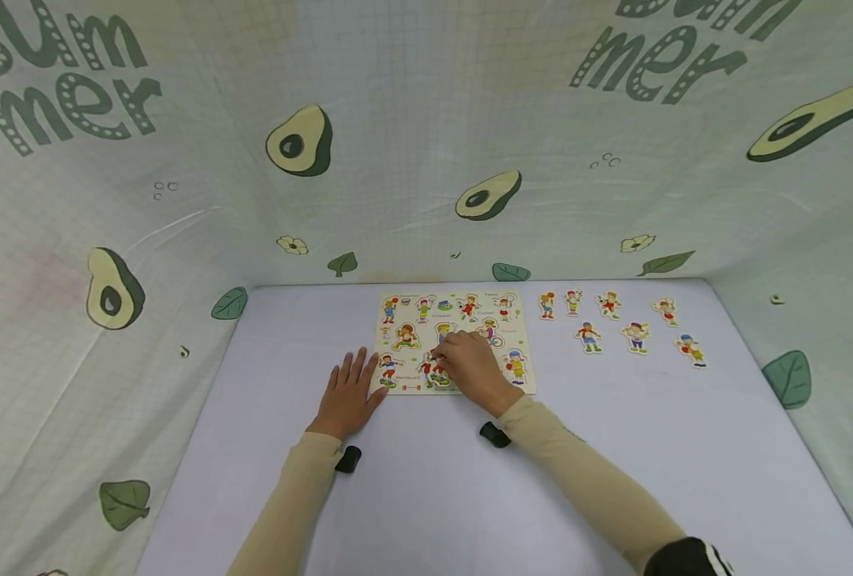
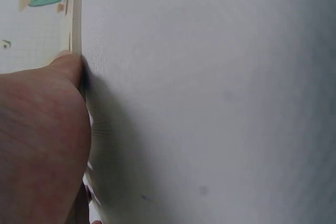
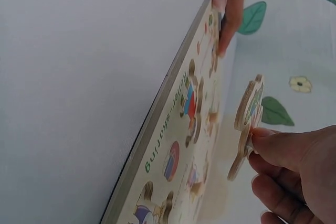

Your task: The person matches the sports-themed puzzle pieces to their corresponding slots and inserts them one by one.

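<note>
A flat wooden puzzle board (image 1: 525,336) printed with cartoon sports figures lies at the back middle of the table. My right hand (image 1: 473,370) is above its lower middle, pinching a figure-shaped wooden puzzle piece (image 3: 254,106) between thumb and fingers. In the right wrist view that piece is tilted and apart from the board, near a cut-out recess (image 3: 190,103) by the word "Roller-skating". My left hand (image 1: 350,396) lies flat with fingers spread at the board's left edge. The left thumb (image 2: 65,66) touches the board's edge in the left wrist view.
Several loose figure pieces lie right of the board, among them a red-and-blue one (image 1: 546,306) and a lower right one (image 1: 690,350). Printed cloth (image 1: 398,200) hangs behind the white table (image 1: 426,496). Black wrist devices (image 1: 494,434) sit under both forearms.
</note>
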A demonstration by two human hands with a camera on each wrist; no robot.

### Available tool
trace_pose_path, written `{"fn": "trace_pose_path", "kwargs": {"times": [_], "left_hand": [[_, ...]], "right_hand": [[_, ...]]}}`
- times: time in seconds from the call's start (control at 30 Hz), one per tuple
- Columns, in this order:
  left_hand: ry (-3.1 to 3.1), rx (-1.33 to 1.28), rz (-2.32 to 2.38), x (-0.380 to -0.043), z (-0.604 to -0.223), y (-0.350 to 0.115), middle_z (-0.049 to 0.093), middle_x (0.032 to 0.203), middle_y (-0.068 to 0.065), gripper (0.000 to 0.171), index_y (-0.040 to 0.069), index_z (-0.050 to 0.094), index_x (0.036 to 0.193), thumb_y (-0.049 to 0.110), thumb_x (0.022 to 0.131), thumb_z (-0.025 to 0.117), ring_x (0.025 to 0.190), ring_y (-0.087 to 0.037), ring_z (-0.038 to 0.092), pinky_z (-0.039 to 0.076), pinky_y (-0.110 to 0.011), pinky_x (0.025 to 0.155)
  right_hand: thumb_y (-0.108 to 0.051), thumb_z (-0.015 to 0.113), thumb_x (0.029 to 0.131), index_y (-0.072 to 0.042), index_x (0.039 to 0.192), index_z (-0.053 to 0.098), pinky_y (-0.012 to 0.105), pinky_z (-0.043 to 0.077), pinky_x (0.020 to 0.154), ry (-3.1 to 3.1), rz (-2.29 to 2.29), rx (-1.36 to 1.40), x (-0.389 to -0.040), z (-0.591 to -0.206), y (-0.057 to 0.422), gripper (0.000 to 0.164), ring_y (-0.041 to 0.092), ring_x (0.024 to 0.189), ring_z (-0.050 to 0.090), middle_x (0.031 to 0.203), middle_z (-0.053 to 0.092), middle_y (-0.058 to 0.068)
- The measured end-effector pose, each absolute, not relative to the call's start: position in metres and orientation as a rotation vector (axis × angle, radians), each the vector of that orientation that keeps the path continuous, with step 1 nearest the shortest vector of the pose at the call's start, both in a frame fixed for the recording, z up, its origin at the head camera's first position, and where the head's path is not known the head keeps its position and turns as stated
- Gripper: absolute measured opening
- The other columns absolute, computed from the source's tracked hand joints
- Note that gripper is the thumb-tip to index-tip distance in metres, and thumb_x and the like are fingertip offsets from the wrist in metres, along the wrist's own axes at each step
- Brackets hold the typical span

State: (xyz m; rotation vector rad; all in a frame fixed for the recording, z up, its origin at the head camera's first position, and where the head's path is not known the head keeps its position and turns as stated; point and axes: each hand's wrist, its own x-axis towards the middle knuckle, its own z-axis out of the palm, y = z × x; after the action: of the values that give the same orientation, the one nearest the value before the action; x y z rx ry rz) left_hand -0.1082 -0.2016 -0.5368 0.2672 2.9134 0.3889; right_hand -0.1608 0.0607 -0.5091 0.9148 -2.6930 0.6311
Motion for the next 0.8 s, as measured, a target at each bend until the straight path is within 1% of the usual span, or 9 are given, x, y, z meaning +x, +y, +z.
{"fn": "trace_pose_path", "kwargs": {"times": [0.23, 0.43, 0.73, 0.8], "left_hand": [[2.902, 0.268, 0.384, -0.107, -0.539, -0.202, 0.015, 0.175, -0.023, 0.072, 0.003, 0.028, 0.167, 0.04, 0.11, 0.054, 0.162, -0.046, 0.01, 0.013, -0.063, 0.129], [2.899, 0.27, 0.375, -0.108, -0.539, -0.202, 0.015, 0.175, -0.023, 0.073, 0.004, 0.027, 0.167, 0.041, 0.11, 0.054, 0.162, -0.047, 0.011, 0.013, -0.063, 0.129], [2.902, 0.278, 0.383, -0.108, -0.539, -0.202, 0.016, 0.175, -0.023, 0.072, 0.004, 0.028, 0.167, 0.04, 0.111, 0.054, 0.161, -0.047, 0.012, 0.014, -0.064, 0.129], [2.904, 0.28, 0.372, -0.108, -0.54, -0.202, 0.016, 0.175, -0.023, 0.072, 0.004, 0.027, 0.167, 0.041, 0.111, 0.053, 0.161, -0.047, 0.011, 0.014, -0.064, 0.129]], "right_hand": [[-0.009, 0.084, 0.091, -0.013, 0.104, 0.083, 0.038, 0.054, 0.095, -2.719, 0.591, 0.931, -0.159, -0.51, 0.051, 0.013, 0.019, 0.097, 0.069, 0.097, 0.075, -0.002], [-0.011, 0.083, 0.093, -0.014, 0.104, 0.082, 0.038, 0.054, 0.095, -2.723, 0.595, 0.943, -0.158, -0.509, 0.041, 0.012, 0.019, 0.101, 0.07, 0.1, 0.076, -0.002], [-0.013, 0.081, 0.095, -0.013, 0.106, 0.081, 0.039, 0.054, 0.097, -2.731, 0.6, 0.964, -0.16, -0.509, 0.023, 0.011, 0.02, 0.096, 0.068, 0.1, 0.075, -0.001], [-0.013, 0.081, 0.095, -0.014, 0.105, 0.081, 0.039, 0.054, 0.096, -2.734, 0.602, 0.961, -0.161, -0.51, 0.018, 0.011, 0.02, 0.096, 0.068, 0.1, 0.075, -0.001]]}}
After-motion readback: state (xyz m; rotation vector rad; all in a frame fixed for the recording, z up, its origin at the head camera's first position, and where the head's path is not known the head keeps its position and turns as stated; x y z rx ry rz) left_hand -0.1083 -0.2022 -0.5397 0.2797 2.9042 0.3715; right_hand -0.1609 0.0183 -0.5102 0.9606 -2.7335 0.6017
